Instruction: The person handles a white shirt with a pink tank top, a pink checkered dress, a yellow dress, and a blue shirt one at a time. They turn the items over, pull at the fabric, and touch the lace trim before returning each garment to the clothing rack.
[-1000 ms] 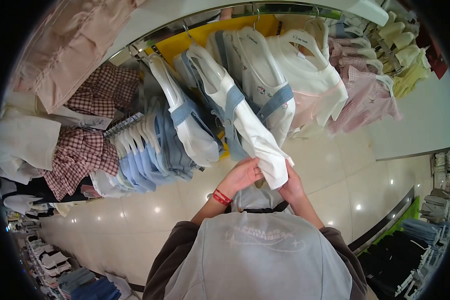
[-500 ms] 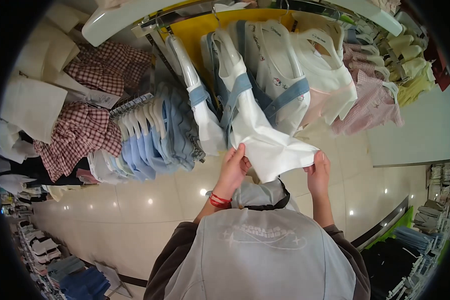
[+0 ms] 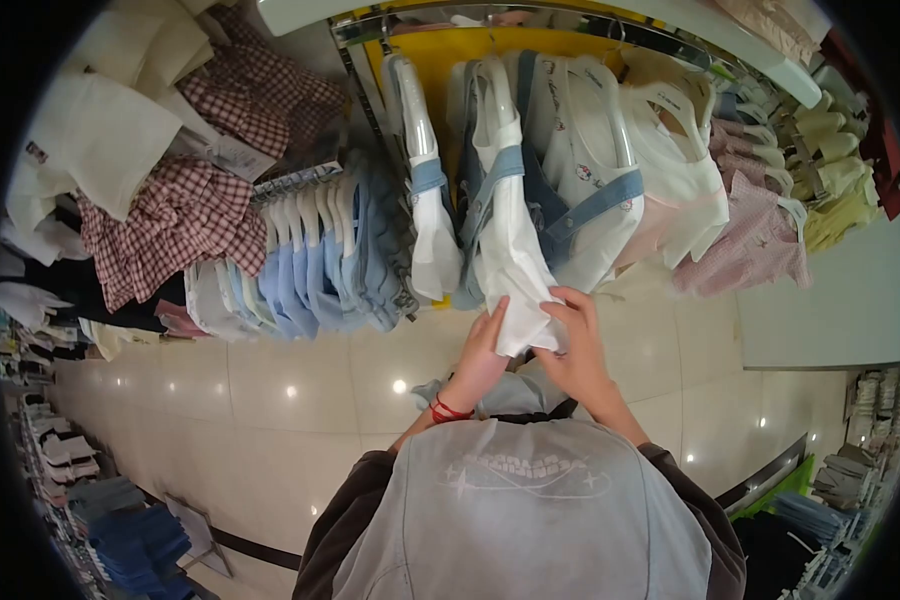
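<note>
A white garment with a denim-blue strap point(image 3: 515, 255) hangs from a hanger on the rail, its lower part bunched between my two hands. My left hand point(image 3: 482, 350) is closed on the left side of its lower edge, with a red band at the wrist. On the other side, my right hand point(image 3: 577, 345) grips the hem, fingers bent over the cloth. Just left of it hangs a narrower white garment with a blue band point(image 3: 433, 235). To the right is a white top with a wide blue strap point(image 3: 595, 215).
Light blue garments point(image 3: 315, 285) and red checked clothes point(image 3: 175, 225) hang at left. Pink garments point(image 3: 755, 240) and yellow ones point(image 3: 842, 210) hang at right. A metal rail point(image 3: 530, 12) runs overhead. Folded dark blue clothes point(image 3: 140, 545) lie at lower left.
My right hand has moved left, close to my left hand, and the white garment's spread lower part is now gathered between them. The view has shifted slightly.
</note>
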Demonstrator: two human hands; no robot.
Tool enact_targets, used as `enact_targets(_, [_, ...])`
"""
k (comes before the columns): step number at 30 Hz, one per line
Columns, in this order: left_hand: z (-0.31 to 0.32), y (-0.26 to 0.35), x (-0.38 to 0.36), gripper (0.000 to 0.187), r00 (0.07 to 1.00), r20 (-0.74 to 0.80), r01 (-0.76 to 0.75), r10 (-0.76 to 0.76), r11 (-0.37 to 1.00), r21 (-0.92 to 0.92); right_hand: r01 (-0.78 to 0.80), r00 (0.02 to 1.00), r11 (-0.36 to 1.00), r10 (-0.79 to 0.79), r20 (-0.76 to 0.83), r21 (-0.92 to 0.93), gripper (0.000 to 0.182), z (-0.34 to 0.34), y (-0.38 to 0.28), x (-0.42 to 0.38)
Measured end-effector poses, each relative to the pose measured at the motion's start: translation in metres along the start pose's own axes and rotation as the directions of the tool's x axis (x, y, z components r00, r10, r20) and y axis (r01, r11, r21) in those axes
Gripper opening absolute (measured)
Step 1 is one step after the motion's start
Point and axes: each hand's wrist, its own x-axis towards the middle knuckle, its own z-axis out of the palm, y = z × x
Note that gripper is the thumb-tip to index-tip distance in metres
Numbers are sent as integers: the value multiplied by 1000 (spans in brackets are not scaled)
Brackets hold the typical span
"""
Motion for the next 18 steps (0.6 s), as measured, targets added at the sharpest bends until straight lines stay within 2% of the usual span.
enact_targets(2, [6,8,-8,40,995,19,100,-100,995,-20,-7,1000,1000,6,18,21,37,-7,10,1])
enact_targets(5, [12,11,-15,45,998,-24,67,-64,988,137,-71,997,997,72,10,-11,27,-18,17,7])
enact_targets(8, [9,12,-17,45,999,2,50,-52,972,229,-170,985,984,169,-14,-44,19,-16,24,8])
enact_targets(11, [3,9,-17,44,987,92,72,-129,884,463,-255,967,965,256,7,-51,11,-9,37,-4])
enact_targets(13, [-2,-5,-13,43,980,177,-18,-88,851,525,-257,966,963,258,4,-84,8,-11,39,-9])
enact_targets(14, [-7,-13,-10,43,973,220,-64,-71,831,553,-271,962,957,267,-52,-104,7,-13,43,-13])
enact_targets(17, [-24,-26,0,44,985,159,-78,-62,668,740,-277,947,949,245,-207,-148,4,-30,59,-22])
enact_targets(18, [-24,-24,2,44,983,154,-41,-104,687,726,-250,946,955,207,-248,-157,3,-40,60,-21])
